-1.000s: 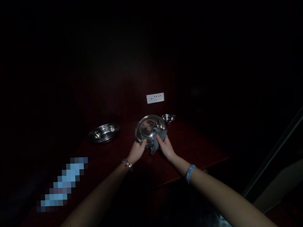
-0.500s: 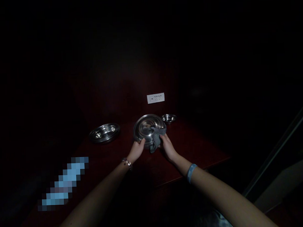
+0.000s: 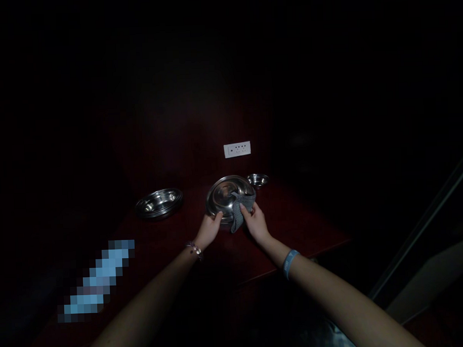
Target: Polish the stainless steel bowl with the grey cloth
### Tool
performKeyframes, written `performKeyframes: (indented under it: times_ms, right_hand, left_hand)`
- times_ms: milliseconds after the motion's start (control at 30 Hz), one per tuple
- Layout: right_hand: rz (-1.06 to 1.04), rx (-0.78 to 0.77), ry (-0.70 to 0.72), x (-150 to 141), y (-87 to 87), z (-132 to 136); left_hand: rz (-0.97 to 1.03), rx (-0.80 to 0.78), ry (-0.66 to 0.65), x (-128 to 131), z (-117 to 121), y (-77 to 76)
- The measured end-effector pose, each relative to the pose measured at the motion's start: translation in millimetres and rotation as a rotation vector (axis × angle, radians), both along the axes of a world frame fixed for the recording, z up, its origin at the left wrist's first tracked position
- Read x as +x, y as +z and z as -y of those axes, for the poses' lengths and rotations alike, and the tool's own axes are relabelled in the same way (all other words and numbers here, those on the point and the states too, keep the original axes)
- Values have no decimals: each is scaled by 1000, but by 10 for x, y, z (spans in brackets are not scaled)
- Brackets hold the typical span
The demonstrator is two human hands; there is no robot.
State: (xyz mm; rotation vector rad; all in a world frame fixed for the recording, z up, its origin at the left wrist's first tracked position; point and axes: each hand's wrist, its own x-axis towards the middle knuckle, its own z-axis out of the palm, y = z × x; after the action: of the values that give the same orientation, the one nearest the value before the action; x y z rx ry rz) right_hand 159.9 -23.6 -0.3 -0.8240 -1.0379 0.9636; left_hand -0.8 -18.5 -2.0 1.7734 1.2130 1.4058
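A shiny round steel bowl (image 3: 221, 195) is tilted towards me above the dark red table. My left hand (image 3: 209, 229) is closed on its near left rim, thumb on top and fingers hidden beneath. At the near right rim, my right hand (image 3: 255, 224) pinches a grey cloth (image 3: 238, 213) against the bowl, the thumb pressing on the cloth. Part of the cloth lies over the inner side of the bowl and part hangs below the rim.
Several stacked steel bowls (image 3: 159, 203) stand on the table (image 3: 294, 227) to the left. Behind the held bowl, at right, sits a smaller steel bowl (image 3: 258, 180). A white socket plate (image 3: 237, 149) is on the back wall. A blurred-out bluish patch (image 3: 100, 282) lies at left.
My right hand has shifted slightly along the rim, its thumb now further over the cloth. The bowl has turned or moved a little to the right. My left hand keeps its grip.
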Motion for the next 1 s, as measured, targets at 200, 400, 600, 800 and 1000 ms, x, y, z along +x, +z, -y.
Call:
performKeyframes:
  times_ms: [200,400,600,800,1000]
  right_hand:
    - [22,26,-73,15,30,19]
    - [-21,-47,31,40,-12,-47]
    - [105,-107,116,62,-73,-88]
    - [163,-117,85,64,-66,-85]
    - [239,-140,52,86,-70,-91]
  left_hand:
    - [8,19,-45,7,1,-10]
    - [61,-21,-46,-19,6,16]
    - [159,-63,-42,-42,4,15]
    - [141,-71,-62,-40,9,9]
    - [161,-59,-71,-12,16,23]
